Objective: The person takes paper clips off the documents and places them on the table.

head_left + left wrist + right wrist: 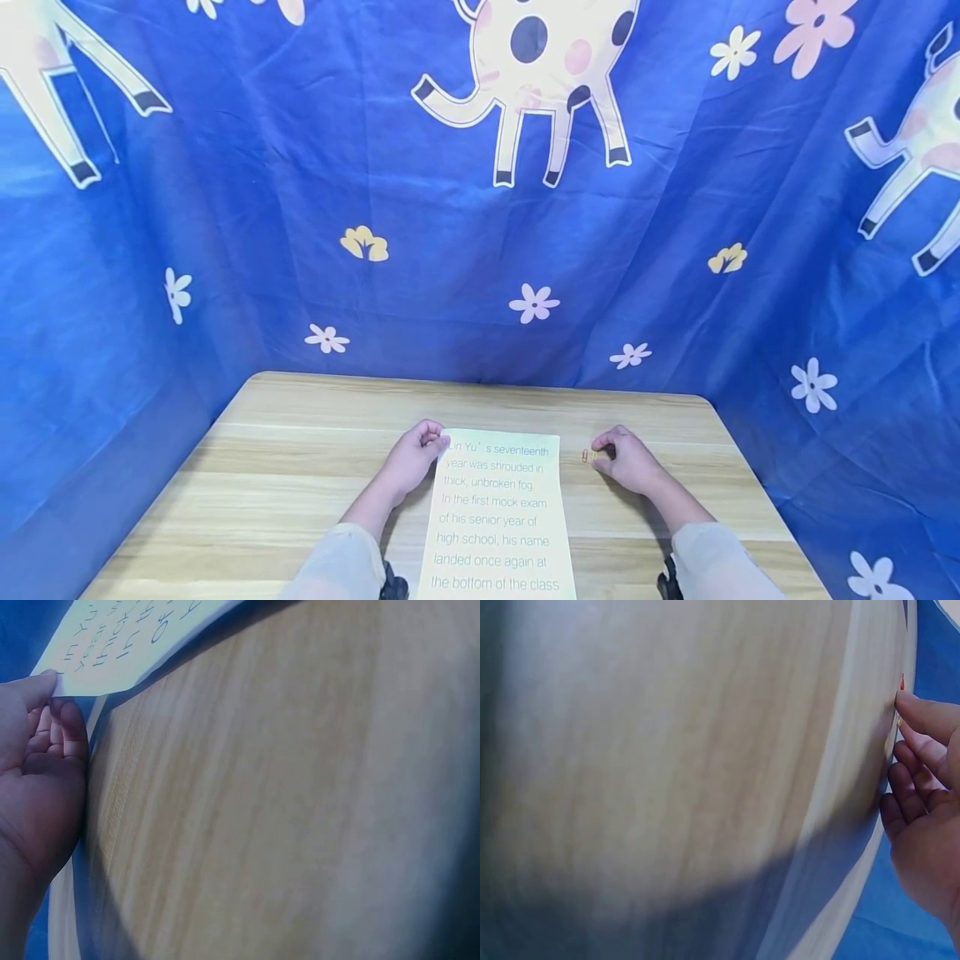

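Observation:
A sheet of pale paper (498, 492) with large printed text lies on the table. Its top left corner is pinched between the thumb and fingers of my left hand (411, 457), and in the left wrist view the paper edge (112, 679) lifts a little off the wood. My right hand (633, 462) rests at the table to the right of the sheet, thumb and forefinger apart. Between those fingertips is a small yellow paper clip (595, 456). Just left of it lies a red paper clip (585, 456), also glimpsed beyond the thumb in the right wrist view.
The light wood table (300, 467) ends at a rounded back edge. Blue cloth (450, 317) printed with cows and flowers hangs behind it and on both sides. Dark straps (393, 582) show at the wrists below the sleeves.

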Demonstrator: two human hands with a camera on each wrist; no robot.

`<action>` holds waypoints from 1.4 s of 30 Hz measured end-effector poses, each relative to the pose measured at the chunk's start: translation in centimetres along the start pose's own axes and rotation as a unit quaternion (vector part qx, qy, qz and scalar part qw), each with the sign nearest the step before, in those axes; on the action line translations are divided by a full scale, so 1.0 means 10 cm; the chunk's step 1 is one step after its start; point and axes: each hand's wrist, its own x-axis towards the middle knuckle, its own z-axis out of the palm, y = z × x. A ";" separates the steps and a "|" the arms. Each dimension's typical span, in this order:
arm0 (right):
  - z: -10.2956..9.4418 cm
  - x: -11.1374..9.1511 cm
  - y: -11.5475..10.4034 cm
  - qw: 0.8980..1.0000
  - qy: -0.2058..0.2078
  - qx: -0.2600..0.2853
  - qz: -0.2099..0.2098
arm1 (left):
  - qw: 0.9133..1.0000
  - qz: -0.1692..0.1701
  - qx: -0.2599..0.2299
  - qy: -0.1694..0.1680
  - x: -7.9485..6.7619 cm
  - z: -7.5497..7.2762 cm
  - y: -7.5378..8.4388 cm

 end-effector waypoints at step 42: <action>-0.44 -0.26 -0.87 0.984 0.044 0.175 0.009 | 0.977 0.074 0.194 0.045 -0.04 0.18 0.10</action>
